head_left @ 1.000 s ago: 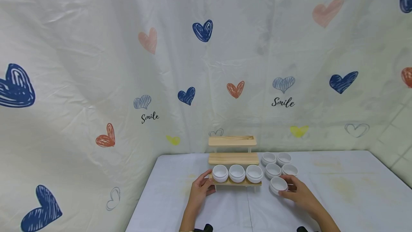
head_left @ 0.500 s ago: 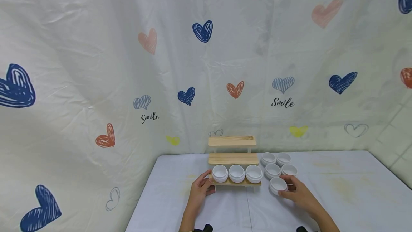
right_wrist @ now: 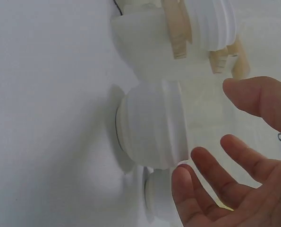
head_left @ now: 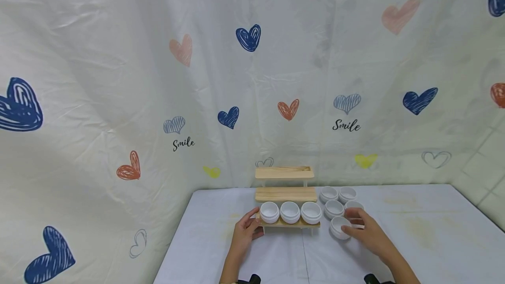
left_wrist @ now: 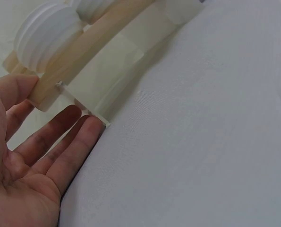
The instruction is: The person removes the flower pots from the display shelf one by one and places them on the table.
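A three-tier wooden stand (head_left: 286, 194) with clear supports holds three white bowls (head_left: 289, 212) in a row on its lowest shelf. My left hand (head_left: 243, 233) grips the left end of that shelf; in the left wrist view the thumb (left_wrist: 20, 87) lies against the wood and fingertips are at the clear leg. Right of the stand, my right hand (head_left: 368, 231) is spread beside the nearest loose white bowl (head_left: 339, 228), which sits upright on the table. In the right wrist view, a gap shows between the thumb (right_wrist: 258, 97) and this bowl (right_wrist: 152, 125).
Several more white bowls (head_left: 334, 209) cluster behind the nearest one, one partly hidden by my right hand. The two upper shelves (head_left: 286, 172) carry nothing. A white cloth covers the table (head_left: 434, 231), and a heart-printed curtain (head_left: 315, 65) hangs behind.
My right hand has let go of the nearest bowl, its fingers opening and lifting toward the bowl behind. The left hand and stand stay in place.
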### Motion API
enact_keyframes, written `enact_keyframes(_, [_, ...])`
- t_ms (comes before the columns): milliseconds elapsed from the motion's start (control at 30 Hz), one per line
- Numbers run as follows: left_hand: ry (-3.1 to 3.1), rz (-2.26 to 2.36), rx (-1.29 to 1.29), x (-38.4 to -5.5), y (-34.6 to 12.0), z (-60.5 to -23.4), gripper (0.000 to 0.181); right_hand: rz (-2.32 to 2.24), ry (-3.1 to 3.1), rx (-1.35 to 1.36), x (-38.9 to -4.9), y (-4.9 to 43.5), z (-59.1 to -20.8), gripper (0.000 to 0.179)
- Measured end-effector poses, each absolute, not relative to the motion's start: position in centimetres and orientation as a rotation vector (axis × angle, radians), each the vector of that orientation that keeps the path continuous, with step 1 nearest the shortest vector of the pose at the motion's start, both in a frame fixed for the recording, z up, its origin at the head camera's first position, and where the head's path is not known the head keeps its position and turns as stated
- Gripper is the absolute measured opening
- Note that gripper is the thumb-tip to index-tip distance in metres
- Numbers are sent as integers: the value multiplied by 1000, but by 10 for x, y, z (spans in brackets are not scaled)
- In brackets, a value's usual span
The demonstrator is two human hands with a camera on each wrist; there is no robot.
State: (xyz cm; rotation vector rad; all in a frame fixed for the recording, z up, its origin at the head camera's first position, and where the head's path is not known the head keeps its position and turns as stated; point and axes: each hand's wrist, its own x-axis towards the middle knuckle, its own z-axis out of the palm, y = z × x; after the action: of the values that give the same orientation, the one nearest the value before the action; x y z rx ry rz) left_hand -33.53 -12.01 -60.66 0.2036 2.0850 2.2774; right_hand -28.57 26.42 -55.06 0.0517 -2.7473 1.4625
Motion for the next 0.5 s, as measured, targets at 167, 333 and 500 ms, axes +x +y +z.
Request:
enact_keyframes(167, [2086,2275,203,-336,-120,-607,50,1404,-2648,118,-283,259,-548,57])
enact_keyframes(333, [2066,2288,194,-338,-120,-609,50,1394,-2597,123,-281,251,-541,53])
enact_keyframes(500, [2072,2288,219,-338,-121,-610,50,1411,-2521,153,-280,242,-537,48])
